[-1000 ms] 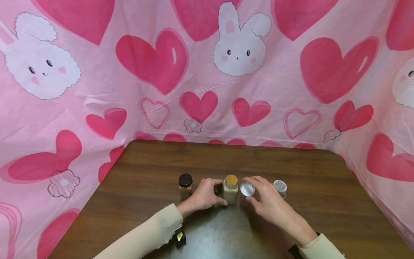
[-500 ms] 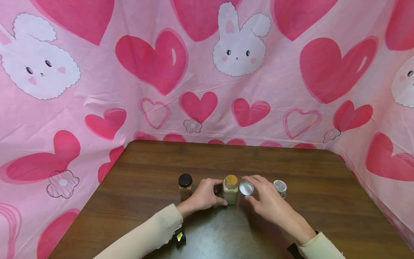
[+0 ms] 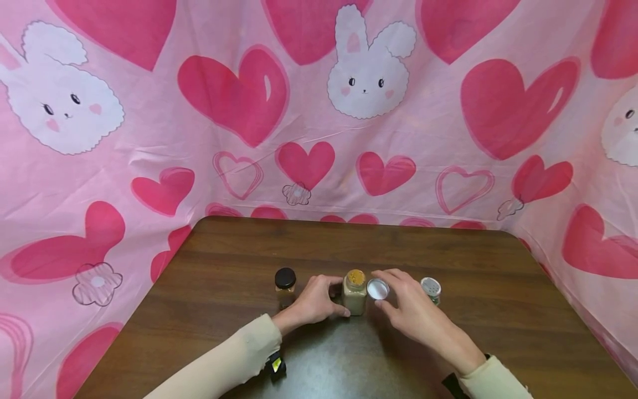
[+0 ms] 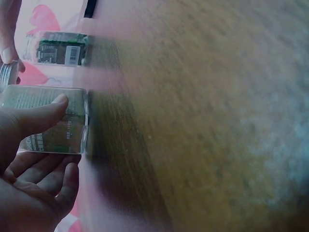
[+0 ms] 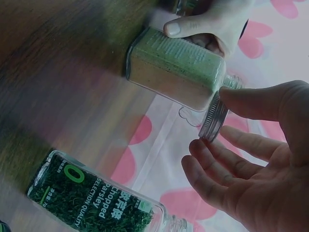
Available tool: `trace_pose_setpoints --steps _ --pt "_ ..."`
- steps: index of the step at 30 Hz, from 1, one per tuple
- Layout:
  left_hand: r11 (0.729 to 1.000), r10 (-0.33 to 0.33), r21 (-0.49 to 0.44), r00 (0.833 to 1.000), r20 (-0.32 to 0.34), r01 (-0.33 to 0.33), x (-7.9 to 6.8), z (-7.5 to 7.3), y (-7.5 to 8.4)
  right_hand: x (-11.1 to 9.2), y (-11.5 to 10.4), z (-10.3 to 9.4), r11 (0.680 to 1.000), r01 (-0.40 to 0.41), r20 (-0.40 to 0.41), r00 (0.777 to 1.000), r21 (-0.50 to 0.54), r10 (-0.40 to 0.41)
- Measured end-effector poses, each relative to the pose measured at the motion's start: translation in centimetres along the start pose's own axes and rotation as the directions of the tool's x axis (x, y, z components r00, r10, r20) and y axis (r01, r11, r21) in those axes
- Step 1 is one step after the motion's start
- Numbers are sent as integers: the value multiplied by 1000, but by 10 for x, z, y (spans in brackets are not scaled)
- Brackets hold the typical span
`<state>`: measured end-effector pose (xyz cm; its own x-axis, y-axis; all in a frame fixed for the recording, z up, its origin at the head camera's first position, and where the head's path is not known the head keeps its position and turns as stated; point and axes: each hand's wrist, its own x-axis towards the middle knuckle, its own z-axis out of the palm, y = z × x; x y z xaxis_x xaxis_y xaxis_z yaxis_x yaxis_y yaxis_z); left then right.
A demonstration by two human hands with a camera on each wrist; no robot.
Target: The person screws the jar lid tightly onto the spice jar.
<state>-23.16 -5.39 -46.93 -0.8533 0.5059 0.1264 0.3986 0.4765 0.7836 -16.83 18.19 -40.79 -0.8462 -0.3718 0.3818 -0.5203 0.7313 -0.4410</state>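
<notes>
An uncapped, square-sided spice jar (image 3: 354, 302) stands upright on the table, yellow-brown powder showing at its mouth. My left hand (image 3: 314, 299) grips it from the left side; in the left wrist view the thumb lies across the jar's printed face (image 4: 75, 128). Just right of the jar's neck, my right hand (image 3: 416, 305) holds a silver screw lid (image 3: 378, 290) by its edge, the pale inside facing the head camera. The right wrist view shows thumb and fingertips around the lid's ridged rim (image 5: 214, 118), which overlaps the jar's shoulder there.
Right of my right hand stands a chopped parsley jar (image 5: 96, 198) with a perforated top (image 3: 431, 286). A black-capped jar (image 3: 286, 279) stands left of my left hand. Pink heart-and-rabbit cloth (image 3: 309, 83) hangs behind the brown wooden table (image 3: 239, 249).
My right hand has shifted the lid slightly left, closer to the jar's neck. The left hand and the jar have stayed in place.
</notes>
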Motion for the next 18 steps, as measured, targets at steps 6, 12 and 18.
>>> trace_pose_setpoints --steps 6,12,18 --pt "1000 0 -2 1000 6 0 0 -1 0 1 -3 -1 1000 -5 18 1000 6 5" --pt "1000 -1 11 1000 4 1 -1 -2 1 4 -5 -4 1000 14 11 1000 13 -14" --pt "1000 -4 4 1000 4 4 -1 -1 1 6 -6 -6 999 17 17 1000 27 -17"
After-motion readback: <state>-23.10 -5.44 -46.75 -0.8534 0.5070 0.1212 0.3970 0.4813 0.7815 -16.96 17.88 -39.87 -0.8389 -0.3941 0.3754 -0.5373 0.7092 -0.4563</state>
